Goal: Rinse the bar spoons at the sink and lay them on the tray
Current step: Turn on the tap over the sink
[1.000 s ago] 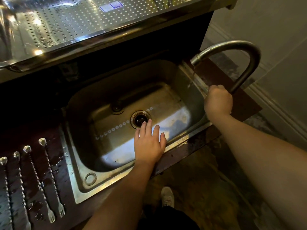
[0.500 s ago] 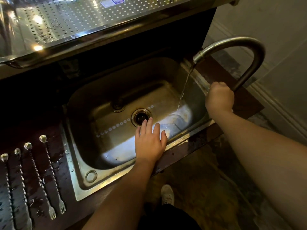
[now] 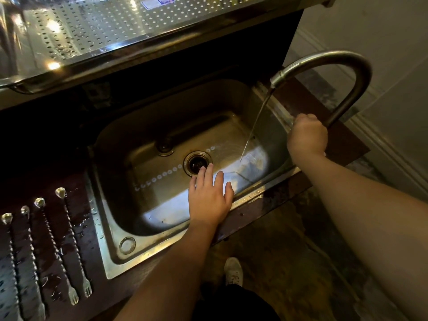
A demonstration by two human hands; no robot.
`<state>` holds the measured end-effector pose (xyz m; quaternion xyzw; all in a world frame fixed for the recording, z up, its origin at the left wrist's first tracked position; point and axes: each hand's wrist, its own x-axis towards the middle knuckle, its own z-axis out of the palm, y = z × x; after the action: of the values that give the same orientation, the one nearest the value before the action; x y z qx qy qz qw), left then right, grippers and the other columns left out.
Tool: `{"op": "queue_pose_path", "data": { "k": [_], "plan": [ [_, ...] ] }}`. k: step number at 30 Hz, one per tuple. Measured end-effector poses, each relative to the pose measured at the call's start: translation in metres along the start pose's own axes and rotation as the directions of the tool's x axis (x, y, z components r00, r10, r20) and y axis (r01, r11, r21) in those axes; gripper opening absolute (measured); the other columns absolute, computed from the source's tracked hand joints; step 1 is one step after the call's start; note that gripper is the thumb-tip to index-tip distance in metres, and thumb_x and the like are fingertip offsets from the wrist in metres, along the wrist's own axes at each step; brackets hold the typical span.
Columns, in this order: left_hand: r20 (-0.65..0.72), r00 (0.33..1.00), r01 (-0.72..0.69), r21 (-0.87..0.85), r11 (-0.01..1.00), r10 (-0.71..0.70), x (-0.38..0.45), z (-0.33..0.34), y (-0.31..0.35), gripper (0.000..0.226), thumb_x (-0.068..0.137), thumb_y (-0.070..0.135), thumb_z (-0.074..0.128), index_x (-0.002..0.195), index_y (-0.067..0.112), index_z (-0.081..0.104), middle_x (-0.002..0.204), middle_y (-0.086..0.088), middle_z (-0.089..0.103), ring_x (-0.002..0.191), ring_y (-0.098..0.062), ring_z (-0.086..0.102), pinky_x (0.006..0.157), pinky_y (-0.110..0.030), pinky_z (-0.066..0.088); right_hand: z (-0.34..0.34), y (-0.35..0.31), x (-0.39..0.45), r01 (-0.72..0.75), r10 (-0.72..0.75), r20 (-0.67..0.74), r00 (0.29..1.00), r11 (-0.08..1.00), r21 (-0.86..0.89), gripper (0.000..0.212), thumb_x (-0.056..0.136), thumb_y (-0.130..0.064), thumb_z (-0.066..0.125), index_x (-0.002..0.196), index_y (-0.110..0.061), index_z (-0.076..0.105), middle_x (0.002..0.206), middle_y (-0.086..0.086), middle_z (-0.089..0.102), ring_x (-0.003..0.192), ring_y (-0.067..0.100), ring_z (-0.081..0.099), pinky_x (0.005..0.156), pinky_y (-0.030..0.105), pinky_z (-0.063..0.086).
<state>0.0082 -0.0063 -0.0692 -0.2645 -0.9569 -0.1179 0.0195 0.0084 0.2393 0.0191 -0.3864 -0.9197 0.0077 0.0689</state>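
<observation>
Several twisted-stem bar spoons [image 3: 69,239] with small forks at their near ends lie side by side on the dark wet counter left of the steel sink [image 3: 111,258]. My left hand [image 3: 209,198] rests flat on the sink's front rim, fingers spread, holding nothing. My right hand [image 3: 305,136] is closed around the tap handle at the foot of the curved faucet [image 3: 342,63] on the sink's right side. A thin stream of water [image 3: 254,126] falls from the spout into the basin. A perforated steel tray [image 3: 92,26] sits on the raised shelf behind the sink.
The drain [image 3: 198,163] sits mid-basin, with an overflow fitting [image 3: 165,148] behind it. A pale wall and skirting stand to the right. Below the counter are a worn floor and my shoe [image 3: 234,272].
Water has begun running from the spout and the stream has grown. Both hands have stayed in place.
</observation>
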Motion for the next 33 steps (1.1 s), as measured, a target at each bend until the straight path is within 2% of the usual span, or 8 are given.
{"op": "queue_pose_path", "data": {
  "k": [9,12,16,21,25,27,30,33],
  "plan": [
    [0.007,1.000,0.004,-0.003,1.000,-0.004,0.000,-0.001,0.001,0.046,0.091,0.043,0.039,0.122,0.018,0.062,0.141,-0.011,0.052,0.132,-0.030,0.045,0.106,-0.043,0.035,-0.003,-0.001,0.000,-0.036,0.035,0.008,0.999,0.998,0.052,0.017,0.091,0.000,0.052,0.106,0.004,0.059,0.112,0.025,0.058,0.092,0.045,0.062,0.075,0.044,0.051],
    [0.009,1.000,0.013,-0.001,1.000,-0.013,0.001,-0.001,0.000,0.046,0.091,0.044,0.039,0.122,0.018,0.063,0.141,-0.011,0.052,0.133,-0.030,0.045,0.106,-0.043,0.035,-0.006,-0.003,-0.007,-0.046,0.050,-0.029,0.998,0.991,0.125,0.021,0.096,-0.011,0.048,0.110,0.002,0.058,0.115,0.023,0.056,0.093,0.043,0.061,0.076,0.044,0.049],
    [-0.012,1.000,0.022,0.002,1.000,-0.022,0.000,-0.004,0.001,0.046,0.090,0.043,0.041,0.118,0.016,0.065,0.139,-0.012,0.054,0.131,-0.031,0.046,0.104,-0.044,0.037,-0.009,-0.009,-0.031,0.019,-0.003,-0.080,0.997,0.979,0.201,0.027,0.097,-0.019,0.045,0.110,0.000,0.060,0.110,0.022,0.058,0.090,0.041,0.061,0.073,0.042,0.049],
    [0.015,0.999,0.029,0.001,1.000,-0.029,-0.002,-0.007,0.000,0.049,0.092,0.046,0.039,0.127,0.017,0.059,0.145,-0.011,0.047,0.138,-0.030,0.038,0.109,-0.045,0.030,-0.004,-0.012,-0.076,0.051,-0.049,-0.011,0.999,0.986,0.159,0.030,0.096,-0.026,0.045,0.106,-0.006,0.065,0.106,0.016,0.063,0.093,0.036,0.061,0.071,0.037,0.047],
    [0.030,0.999,0.041,0.035,0.999,-0.042,-0.003,-0.016,-0.005,0.053,0.094,0.049,0.035,0.134,0.019,0.052,0.149,-0.008,0.042,0.141,-0.027,0.032,0.112,-0.044,0.027,0.006,-0.029,-0.109,0.129,-0.138,0.060,0.989,0.982,0.138,0.031,0.097,-0.031,0.043,0.107,-0.011,0.065,0.105,0.011,0.064,0.092,0.029,0.062,0.066,0.031,0.042],
    [0.001,0.998,0.059,0.045,0.997,-0.059,-0.005,-0.027,-0.012,0.052,0.094,0.048,0.036,0.134,0.019,0.052,0.149,-0.008,0.043,0.141,-0.026,0.034,0.112,-0.045,0.027,0.009,-0.043,-0.118,0.214,-0.225,0.057,0.973,0.964,0.160,0.032,0.097,-0.031,0.044,0.111,-0.012,0.066,0.107,0.009,0.066,0.095,0.026,0.062,0.069,0.031,0.044],
    [-0.077,0.990,0.125,0.061,0.990,-0.120,-0.009,-0.048,-0.034,0.050,0.093,0.045,0.040,0.133,0.018,0.054,0.148,-0.009,0.044,0.140,-0.027,0.036,0.111,-0.048,0.030,0.009,-0.070,-0.126,0.382,-0.397,0.023,0.917,0.896,0.228,0.034,0.096,-0.027,0.047,0.119,-0.009,0.064,0.116,0.010,0.068,0.103,0.027,0.063,0.081,0.035,0.048],
    [-0.118,0.970,0.224,0.120,0.967,-0.211,-0.019,-0.072,-0.064,0.053,0.096,0.046,0.033,0.139,0.019,0.047,0.152,-0.009,0.038,0.143,-0.027,0.029,0.114,-0.048,0.026,0.008,-0.104,-0.131,0.475,-0.503,0.031,0.864,0.832,0.286,0.045,0.096,-0.030,0.048,0.136,-0.010,0.054,0.141,0.012,0.054,0.129,0.028,0.050,0.101,0.039,0.040]
  ]
}}
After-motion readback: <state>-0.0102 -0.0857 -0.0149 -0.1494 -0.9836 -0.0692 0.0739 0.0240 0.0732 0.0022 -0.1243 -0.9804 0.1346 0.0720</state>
